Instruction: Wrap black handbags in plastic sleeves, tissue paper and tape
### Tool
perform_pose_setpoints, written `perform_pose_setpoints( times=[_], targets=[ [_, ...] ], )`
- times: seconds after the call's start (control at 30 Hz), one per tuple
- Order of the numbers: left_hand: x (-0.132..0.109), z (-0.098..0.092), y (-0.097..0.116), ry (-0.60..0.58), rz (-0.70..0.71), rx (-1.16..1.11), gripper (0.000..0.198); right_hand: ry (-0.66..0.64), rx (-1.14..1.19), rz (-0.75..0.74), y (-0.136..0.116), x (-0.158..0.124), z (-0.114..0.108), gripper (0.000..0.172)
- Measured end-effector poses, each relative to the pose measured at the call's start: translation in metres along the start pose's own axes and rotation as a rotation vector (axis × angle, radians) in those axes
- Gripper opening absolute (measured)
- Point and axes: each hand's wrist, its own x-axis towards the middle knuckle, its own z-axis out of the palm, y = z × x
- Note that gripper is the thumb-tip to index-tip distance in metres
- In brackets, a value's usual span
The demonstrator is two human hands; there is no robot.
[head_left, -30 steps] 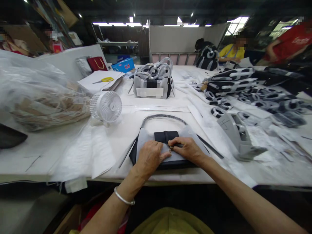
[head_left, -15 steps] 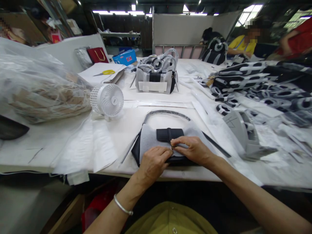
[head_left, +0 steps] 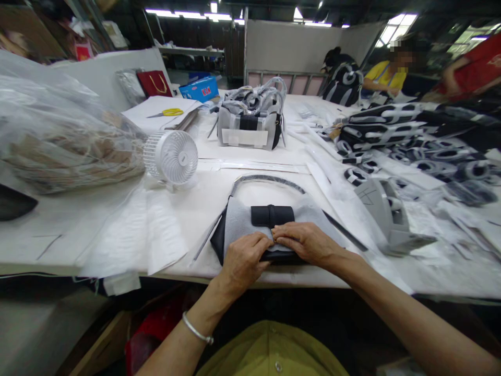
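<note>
A handbag (head_left: 239, 222) lies at the table's front edge, black at its sides and bottom, with grey sheeting over its front. Its wrapped handle (head_left: 270, 179) arches behind it. A black strap tab (head_left: 272, 215) crosses the middle of the front. Just below the tab, my right hand (head_left: 309, 242) pinches a small gold-coloured metal piece, mostly hidden by the fingers. My left hand (head_left: 247, 256) is closed at the bag's lower front, its fingertips meeting those of my right hand; what it grips is hidden.
On the left stand a white fan (head_left: 171, 157) and a large clear plastic bag (head_left: 74, 151). Behind the handbag sits another wrapped bag (head_left: 250, 122). Yellow scissors (head_left: 172, 112) lie on white sheets. At right are a grey tape dispenser (head_left: 385, 214), piled black-and-grey pieces (head_left: 391, 128) and a person in yellow (head_left: 387, 77).
My right hand's fingers have moved slightly down and left, closing over the small metal piece. My left fingertips now meet them. The whole view has shifted a little.
</note>
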Motion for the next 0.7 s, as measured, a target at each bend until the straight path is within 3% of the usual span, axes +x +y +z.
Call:
perform_pose_setpoints(
  times=[0.2, 0.37, 0.57, 0.7],
  targets=[
    [-0.003, -0.001, 0.0, 0.025, 0.083, 0.029, 0.046, 0.023, 0.056, 0.085, -0.006, 0.005, -0.004, 0.015],
    [-0.002, 0.0, -0.002, 0.028, 0.146, 0.054, 0.04, -0.015, 0.03, 0.025, -0.001, 0.012, -0.007, 0.018],
    [-0.001, -0.001, -0.005, 0.182, 0.248, 0.134, 0.03, -0.131, -0.151, -0.127, 0.004, 0.024, -0.012, 0.017],
    [-0.006, 0.014, -0.029, 0.292, 0.34, 0.19, 0.03, -0.24, -0.259, -0.117, 0.006, 0.032, -0.02, 0.019]
  ],
)
